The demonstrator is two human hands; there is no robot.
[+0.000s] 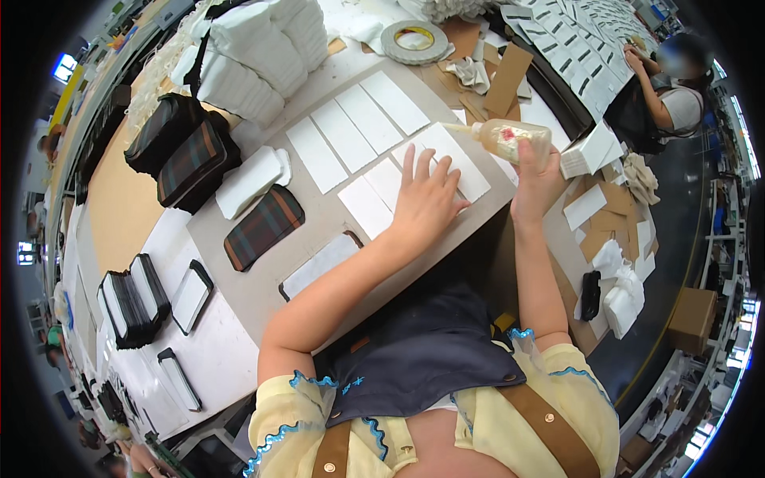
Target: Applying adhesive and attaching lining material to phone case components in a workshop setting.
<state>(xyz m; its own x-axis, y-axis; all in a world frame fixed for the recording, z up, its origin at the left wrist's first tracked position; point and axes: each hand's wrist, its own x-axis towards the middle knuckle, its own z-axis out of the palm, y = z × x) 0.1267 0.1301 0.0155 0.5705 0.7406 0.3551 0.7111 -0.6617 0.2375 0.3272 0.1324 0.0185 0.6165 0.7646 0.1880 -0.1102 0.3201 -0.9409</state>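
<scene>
My right hand (535, 182) is wrapped round a clear squeeze bottle (510, 137) of pale liquid, tilted so its thin nozzle points left over the white strips. My left hand (426, 193) is open, fingers spread across the front row of white strips (368, 201); whether it presses on them I cannot tell. Behind it lies a back row of three white strips (357, 123), side by side on a grey board (319, 211). Left of them are a plaid fabric piece (264, 227) and a white panel with a dark edge (320, 265).
Dark plaid pouches (195, 159) and a tall white stack (259, 60) stand at the left. A tape roll (414, 41) lies at the back. Dark-edged panels (131, 301) are piled at lower left. Cardboard scraps (613, 211) lie right. Another person (673, 92) works at far right.
</scene>
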